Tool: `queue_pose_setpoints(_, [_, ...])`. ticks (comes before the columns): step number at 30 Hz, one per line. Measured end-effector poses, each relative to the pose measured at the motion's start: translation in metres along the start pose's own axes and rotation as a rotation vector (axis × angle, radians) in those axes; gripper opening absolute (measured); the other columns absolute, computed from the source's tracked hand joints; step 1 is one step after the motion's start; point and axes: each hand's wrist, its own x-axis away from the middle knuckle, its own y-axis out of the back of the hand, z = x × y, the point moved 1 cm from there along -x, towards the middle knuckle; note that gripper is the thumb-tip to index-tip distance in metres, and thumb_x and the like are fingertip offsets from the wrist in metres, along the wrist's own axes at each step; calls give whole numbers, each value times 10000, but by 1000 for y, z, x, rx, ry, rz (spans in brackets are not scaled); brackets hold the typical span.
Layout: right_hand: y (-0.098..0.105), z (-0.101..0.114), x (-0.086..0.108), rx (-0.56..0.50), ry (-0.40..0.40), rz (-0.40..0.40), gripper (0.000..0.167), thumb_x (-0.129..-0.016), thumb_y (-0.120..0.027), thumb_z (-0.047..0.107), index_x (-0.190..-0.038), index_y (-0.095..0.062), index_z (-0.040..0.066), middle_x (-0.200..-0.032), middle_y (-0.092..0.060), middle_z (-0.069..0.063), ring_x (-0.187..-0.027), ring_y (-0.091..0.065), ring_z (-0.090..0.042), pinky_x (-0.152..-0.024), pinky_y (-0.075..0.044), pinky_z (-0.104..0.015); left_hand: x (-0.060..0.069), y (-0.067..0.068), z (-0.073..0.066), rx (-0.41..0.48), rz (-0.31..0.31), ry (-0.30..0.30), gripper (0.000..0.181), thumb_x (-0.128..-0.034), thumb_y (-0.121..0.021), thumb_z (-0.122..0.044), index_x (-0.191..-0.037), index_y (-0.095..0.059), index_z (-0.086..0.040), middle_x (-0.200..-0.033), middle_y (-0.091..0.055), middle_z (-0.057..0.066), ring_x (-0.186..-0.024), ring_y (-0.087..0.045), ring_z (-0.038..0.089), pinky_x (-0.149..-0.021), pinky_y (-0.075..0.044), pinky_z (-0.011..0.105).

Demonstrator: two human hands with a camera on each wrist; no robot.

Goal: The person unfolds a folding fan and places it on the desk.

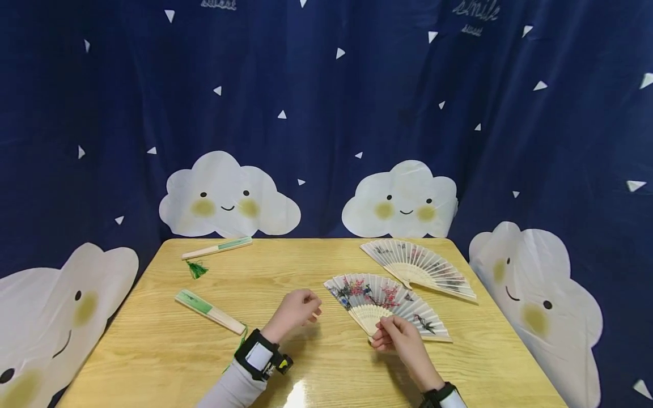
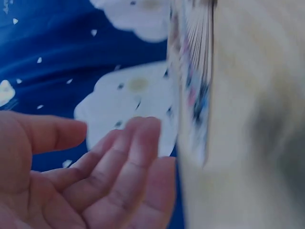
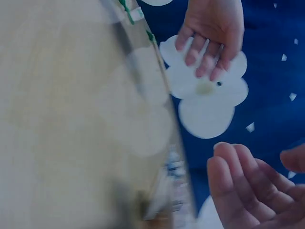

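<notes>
Pale sleeve (image 1: 232, 390) closest, floral fan (image 1: 389, 303) just past the right hand (image 1: 400, 343)

Nearest to the head camera, the sleeve leads up to a black wristband (image 1: 257, 354) with a white panel; 1 more black band (image 1: 440, 395) is on the right wrist.

Beyond these bands are the 2 hands. The left hand (image 1: 293, 314) is above the table (image 1: 296, 266), between a folded fan (image 1: 210, 311) and the floral fan; its fingers are softly bent and grip nothing. The right hand is also relaxed and holds nothing. Its fingers overlap the narrow end of the floral fan in the head view, but the right wrist view shows them apart from it.

The floral fan lies spread on the right half of the table, with pink blossoms and birds on it. At the left, the folded fan lies slanted, green at its far end, with a green cord.

Farther back, a second spread fan (image 1: 420, 266) lies at the right, and 1 more folded fan (image 1: 219, 248) at the left, with a green tassel (image 1: 196, 269).

Behind everything hangs a dark blue curtain (image 1: 326, 85) with smiling white clouds (image 1: 229, 195) and small white triangles (image 1: 340, 53).
</notes>
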Motion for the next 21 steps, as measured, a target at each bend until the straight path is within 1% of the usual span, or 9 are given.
queue_pose_setpoints(2, [-4,12,0,66,61,-3,293,-1002,-536,178,-998,-575,-113,-802,-682,-156,-669,-687,-176,-646,-606,-339,7,13,-2,-107,-51,-24,223,-971,-563,-207,-961,-670,-11,-798,-704,78,-639,-677,167,-572,-541,300])
queue_pose_setpoints(4, [-8,23,1,142,129,-9,227,-985,-561,141,-969,-597,-83,-811,-686,-185,-674,-687,-180,-654,-608,-356,15,26,-2,-205,-111,-12,206,-958,-581,-218,-920,-676,-39,-760,-679,49,-615,-633,127,-559,-501,268])
queue_pose_setpoints(6, [-12,32,3,233,207,-25,156,-962,-596,120,-925,-623,-29,-787,-690,-162,-662,-674,-144,-636,-603,-326,23,40,0,-306,-175,19,203,-946,-598,-239,-888,-675,-61,-739,-652,28,-604,-579,112,-533,-433,258])
queue_pose_setpoints(10, [-20,41,6,450,383,-82,63,-927,-643,93,-884,-662,52,-726,-690,-44,-627,-625,-34,-567,-541,-212,37,68,15,-458,-281,127,281,-949,-595,-278,-740,-616,-91,-610,-497,-22,-533,-421,124,-479,-305,246])
queue_pose_setpoints(12, [-23,43,7,543,456,-106,49,-919,-657,97,-880,-671,73,-709,-682,2,-618,-597,6,-556,-506,-183,43,81,24,-495,-305,196,378,-968,-570,-299,-640,-537,-113,-547,-395,-35,-481,-365,125,-443,-254,240])
queue_pose_setpoints(14, [-26,44,7,601,507,-116,42,-915,-663,98,-883,-675,75,-709,-676,26,-621,-582,20,-563,-494,-176,49,94,35,-528,-322,271,456,-983,-537,-310,-571,-456,-132,-516,-321,-38,-451,-321,123,-426,-212,240])
queue_pose_setpoints(17, [-31,46,8,641,553,-124,54,-913,-667,107,-872,-673,73,-709,-665,45,-627,-573,15,-572,-498,-183,57,111,51,-566,-335,371,476,-993,-498,-321,-570,-468,-104,-528,-370,1,-471,-389,159,-427,-269,284])
queue_pose_setpoints(19, [-34,46,7,651,566,-128,52,-904,-674,95,-862,-674,63,-707,-656,59,-633,-574,10,-577,-505,-185,59,121,63,-576,-336,428,454,-988,-494,-330,-630,-539,-54,-568,-454,57,-517,-469,210,-453,-343,338])
queue_pose_setpoints(21, [-36,46,6,653,570,-123,60,-901,-677,92,-855,-675,54,-703,-657,56,-631,-574,10,-575,-506,-183,59,129,75,-588,-328,480,446,-984,-493,-356,-729,-610,-8,-646,-550,119,-597,-558,267,-513,-426,398])
